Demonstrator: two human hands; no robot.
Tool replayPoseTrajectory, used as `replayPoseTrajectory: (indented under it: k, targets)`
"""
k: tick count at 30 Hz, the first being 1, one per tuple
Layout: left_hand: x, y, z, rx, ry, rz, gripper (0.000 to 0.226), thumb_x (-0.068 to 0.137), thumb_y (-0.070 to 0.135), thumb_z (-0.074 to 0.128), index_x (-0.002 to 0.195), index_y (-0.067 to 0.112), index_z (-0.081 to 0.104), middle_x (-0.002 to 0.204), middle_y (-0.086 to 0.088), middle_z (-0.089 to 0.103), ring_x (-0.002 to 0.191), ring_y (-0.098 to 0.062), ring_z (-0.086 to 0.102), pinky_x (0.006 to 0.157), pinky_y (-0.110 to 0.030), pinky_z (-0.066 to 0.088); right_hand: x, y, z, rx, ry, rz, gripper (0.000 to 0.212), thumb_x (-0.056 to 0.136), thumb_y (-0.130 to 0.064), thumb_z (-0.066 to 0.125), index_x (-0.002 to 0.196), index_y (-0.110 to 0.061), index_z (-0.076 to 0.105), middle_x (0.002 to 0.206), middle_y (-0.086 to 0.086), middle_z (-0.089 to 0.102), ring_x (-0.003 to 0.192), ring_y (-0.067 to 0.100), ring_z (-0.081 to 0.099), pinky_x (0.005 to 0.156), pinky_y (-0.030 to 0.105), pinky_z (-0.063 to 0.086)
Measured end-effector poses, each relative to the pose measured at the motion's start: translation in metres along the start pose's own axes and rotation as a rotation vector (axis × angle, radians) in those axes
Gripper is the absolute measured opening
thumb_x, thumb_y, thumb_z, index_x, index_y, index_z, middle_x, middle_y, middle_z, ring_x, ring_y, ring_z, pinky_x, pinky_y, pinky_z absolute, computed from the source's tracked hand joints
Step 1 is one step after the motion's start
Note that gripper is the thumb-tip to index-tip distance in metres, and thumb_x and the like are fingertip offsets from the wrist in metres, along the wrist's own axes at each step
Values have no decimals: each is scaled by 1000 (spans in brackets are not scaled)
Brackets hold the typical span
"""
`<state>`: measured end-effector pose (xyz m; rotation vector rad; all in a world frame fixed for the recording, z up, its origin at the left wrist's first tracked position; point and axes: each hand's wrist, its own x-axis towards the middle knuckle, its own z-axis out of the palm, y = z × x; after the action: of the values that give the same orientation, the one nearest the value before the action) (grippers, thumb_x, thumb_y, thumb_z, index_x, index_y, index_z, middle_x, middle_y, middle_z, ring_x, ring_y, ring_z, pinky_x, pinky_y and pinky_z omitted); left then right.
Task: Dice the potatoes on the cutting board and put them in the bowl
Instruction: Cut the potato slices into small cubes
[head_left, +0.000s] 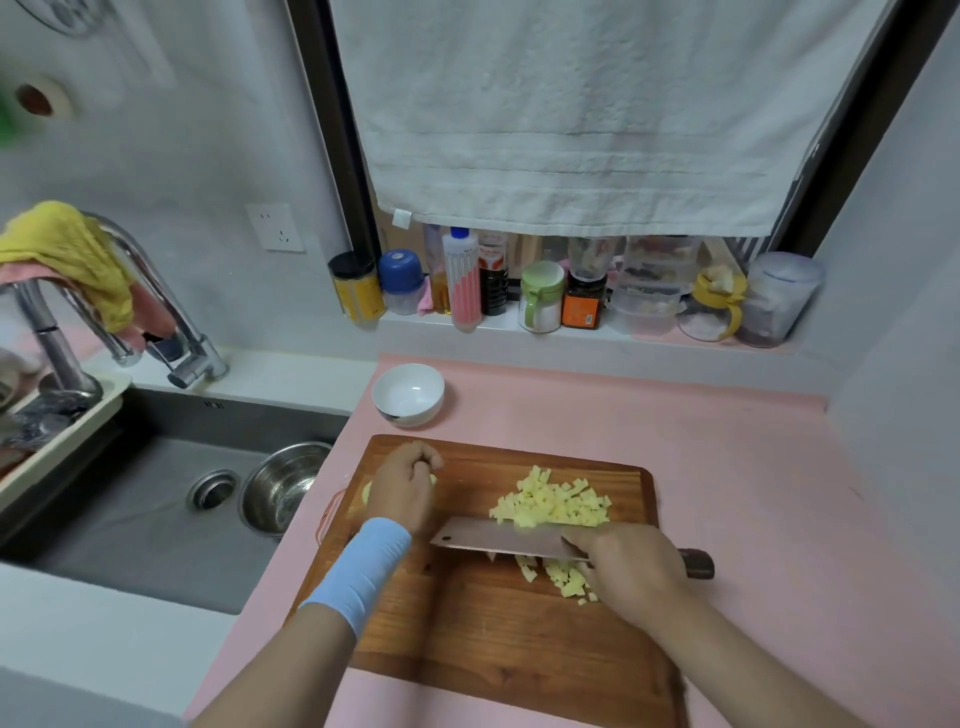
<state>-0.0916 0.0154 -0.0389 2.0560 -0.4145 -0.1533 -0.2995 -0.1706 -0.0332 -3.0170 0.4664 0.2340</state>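
Right hand grips the cleaver among potato dice. Left hand curls over a half-hidden potato piece, white bowl just beyond.

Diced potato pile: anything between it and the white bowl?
Nothing visible. Between the diced potato pile and the white bowl lie only bare cutting board and pink counter. The left hand, gripping uncut potato, sits just left of that line; the cleaver is on the pile's near side.

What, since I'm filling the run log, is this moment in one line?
left hand: holds potato piece | right hand: grips cleaver | diced potato: on cutting board | bowl: empty
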Motion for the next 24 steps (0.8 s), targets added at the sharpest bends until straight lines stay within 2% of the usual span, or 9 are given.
replayPoseTrajectory:
  k: [4, 7, 9, 11, 14, 16, 18, 21, 24]
  targets:
    - [-9, 16, 24, 238, -616, -22, 37, 82, 2, 42, 72, 24, 69, 82, 13, 69, 78, -11, 62, 73, -21, 45, 6, -5, 4, -83, -33, -53, 27, 94, -18, 56, 114, -34, 61, 96, -6, 71, 83, 21, 68, 70, 35, 56]
    - [-15, 11, 48, 291, -765, -64, 41, 83, 0, 41, 87, 25, 74, 101, 7, 72, 95, -13, 64, 86, -24, 48, 8, -11, -1, -97, -33, -75, 24, 94, -18, 56, 113, -33, 61, 97, -4, 71, 86, 23, 67, 65, 34, 50]
    - [-17, 8, 56, 286, -723, -65, 44, 85, 0, 41, 95, 29, 72, 113, 8, 69, 102, -15, 63, 93, -25, 49, 7, -14, -5, -105, -30, -86, 22, 95, -20, 55, 113, -32, 61, 98, -5, 70, 87, 23, 67, 62, 33, 42]
    - [-16, 6, 56, 248, -621, -57, 44, 86, -1, 41, 95, 29, 72, 115, 9, 67, 100, -14, 62, 92, -26, 50, 4, -16, -8, -110, -34, -92, 21, 96, -20, 55, 114, -31, 61, 98, -5, 70, 87, 23, 66, 62, 32, 38]
    - [-7, -3, 49, 210, -508, -61, 44, 84, -6, 40, 83, 26, 70, 101, 13, 68, 97, -12, 63, 95, -28, 50, 3, -18, -8, -104, -34, -78, 21, 96, -21, 56, 114, -30, 62, 98, -5, 70, 86, 23, 67, 63, 31, 41]
    - [1, -10, 43, 225, -553, -92, 44, 82, -6, 38, 77, 24, 70, 94, 12, 71, 97, -15, 66, 93, -28, 51, 4, -19, -7, -90, -34, -65, 22, 97, -23, 56, 117, -30, 62, 99, -4, 70, 87, 23, 67, 64, 31, 43]
    - [8, -16, 34, 277, -539, -94, 44, 83, -5, 37, 78, 25, 69, 97, 12, 70, 99, -13, 63, 89, -24, 46, 5, -21, -6, -84, -38, -56, 24, 98, -27, 54, 121, -30, 62, 99, -3, 70, 88, 23, 66, 65, 31, 46]
    - [21, -27, 11, 218, -274, -107, 38, 87, -4, 42, 84, 26, 66, 101, 11, 67, 96, -13, 59, 86, -21, 39, 6, -26, -3, -42, -12, -27, 30, 101, -31, 51, 129, -35, 60, 97, -4, 69, 86, 21, 66, 69, 32, 53]
    - [37, -48, -17, 109, -37, -177, 33, 87, -7, 44, 89, 20, 64, 99, 2, 66, 96, -21, 59, 86, -23, 36, 10, -32, 1, 70, 15, 44, 33, 102, -37, 49, 132, -38, 62, 96, -10, 71, 85, 15, 67, 68, 29, 52]
